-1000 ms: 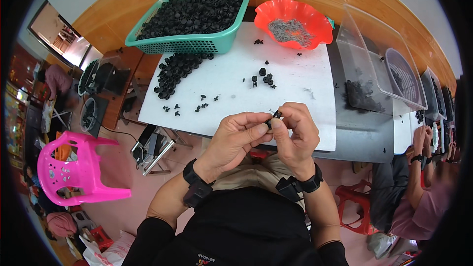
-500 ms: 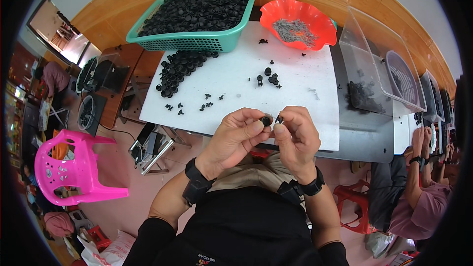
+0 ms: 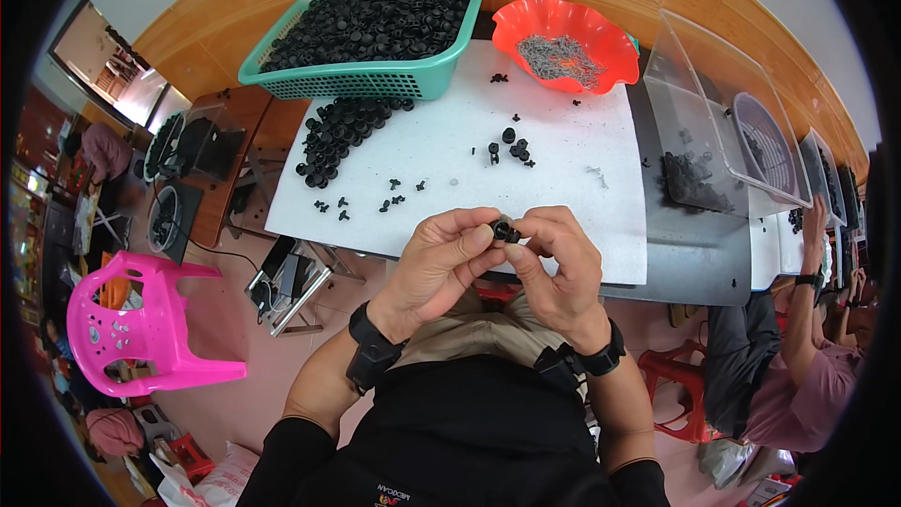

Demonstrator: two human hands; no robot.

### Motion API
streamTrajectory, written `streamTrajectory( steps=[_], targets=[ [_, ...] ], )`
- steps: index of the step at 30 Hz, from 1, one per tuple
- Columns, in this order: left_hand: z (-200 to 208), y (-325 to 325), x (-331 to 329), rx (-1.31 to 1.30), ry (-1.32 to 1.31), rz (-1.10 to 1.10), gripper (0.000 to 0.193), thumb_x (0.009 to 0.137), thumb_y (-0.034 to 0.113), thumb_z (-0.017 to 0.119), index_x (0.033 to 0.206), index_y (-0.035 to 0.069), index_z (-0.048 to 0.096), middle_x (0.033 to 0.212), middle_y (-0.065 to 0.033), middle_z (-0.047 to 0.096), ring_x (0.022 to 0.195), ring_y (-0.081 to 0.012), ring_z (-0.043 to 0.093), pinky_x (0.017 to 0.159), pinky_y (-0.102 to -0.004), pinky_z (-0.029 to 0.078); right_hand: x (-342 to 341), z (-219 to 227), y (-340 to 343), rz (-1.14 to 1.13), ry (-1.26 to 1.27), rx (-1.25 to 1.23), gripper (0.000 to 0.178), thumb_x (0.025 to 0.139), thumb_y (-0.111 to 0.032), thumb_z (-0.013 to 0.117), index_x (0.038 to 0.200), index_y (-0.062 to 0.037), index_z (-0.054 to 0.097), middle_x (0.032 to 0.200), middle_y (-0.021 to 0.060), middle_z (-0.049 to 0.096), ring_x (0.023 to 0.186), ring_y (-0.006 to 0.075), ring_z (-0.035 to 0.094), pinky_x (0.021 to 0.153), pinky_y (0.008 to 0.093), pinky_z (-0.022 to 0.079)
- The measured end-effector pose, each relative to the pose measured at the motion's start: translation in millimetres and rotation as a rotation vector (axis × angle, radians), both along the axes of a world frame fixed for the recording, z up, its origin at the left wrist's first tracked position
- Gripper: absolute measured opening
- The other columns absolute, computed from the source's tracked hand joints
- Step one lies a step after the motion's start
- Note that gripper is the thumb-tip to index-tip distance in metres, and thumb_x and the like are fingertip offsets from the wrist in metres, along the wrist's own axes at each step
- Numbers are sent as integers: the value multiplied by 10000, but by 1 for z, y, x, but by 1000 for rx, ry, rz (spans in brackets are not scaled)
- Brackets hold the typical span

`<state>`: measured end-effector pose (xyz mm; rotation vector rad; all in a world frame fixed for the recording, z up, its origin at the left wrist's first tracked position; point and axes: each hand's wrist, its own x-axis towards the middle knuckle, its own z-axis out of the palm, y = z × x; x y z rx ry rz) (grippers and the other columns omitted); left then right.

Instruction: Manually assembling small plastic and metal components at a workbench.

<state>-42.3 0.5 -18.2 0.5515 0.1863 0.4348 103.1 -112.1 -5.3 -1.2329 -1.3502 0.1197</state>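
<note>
Chair in bright pink plastic (image 3: pixel 174 357) stands on the floor to your left. Next comes the green perforated basket (image 3: pixel 449 61), heaped with black caps, and just in front of it more round black caps (image 3: pixel 343 136) spill in a curved heap over the white sheet (image 3: pixel 432 155) on the table. Small black pronged pieces (image 3: pixel 395 200) lie scattered near that heap.

Your left hand (image 3: pixel 436 258) has thumb and forefinger pinched together on a small black fitting (image 3: pixel 505 230), held up over the sheet's near edge. The fitting is round and hollow-looking, with a dark opening inside a glossy rim; its far detail is too small to tell. A few loose black parts (image 3: pixel 519 150) sit beyond it on the sheet.

Your right hand (image 3: pixel 560 263) meets the fitting's right side, forefinger touching, thumb just below with a narrow gap; you cannot tell whether it grips. Farther right are the wavy-rimmed red bowl (image 3: pixel 615 56) of grey pins (image 3: pixel 561 61) and a clear plastic bin (image 3: pixel 709 122).
</note>
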Motion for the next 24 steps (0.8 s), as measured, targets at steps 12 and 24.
streamTrajectory(
  steps=[12,24],
  targets=[
    [-3,-3,0,65,54,30,223,973,36,635,1192,24,674,1117,-116,703,996,-186,709,895,-301,621,0,7,-6,1,-14,-83,201,906,-23,708,1091,-7,630,1000,131,633,615,156,648,505,274,519],
    [0,-5,2,166,82,22,214,967,36,649,1179,17,676,1123,-106,700,1016,-164,687,928,-299,591,2,2,-9,-50,-17,-48,244,841,22,752,1070,-9,675,967,113,648,650,166,644,534,274,520]
  ],
)
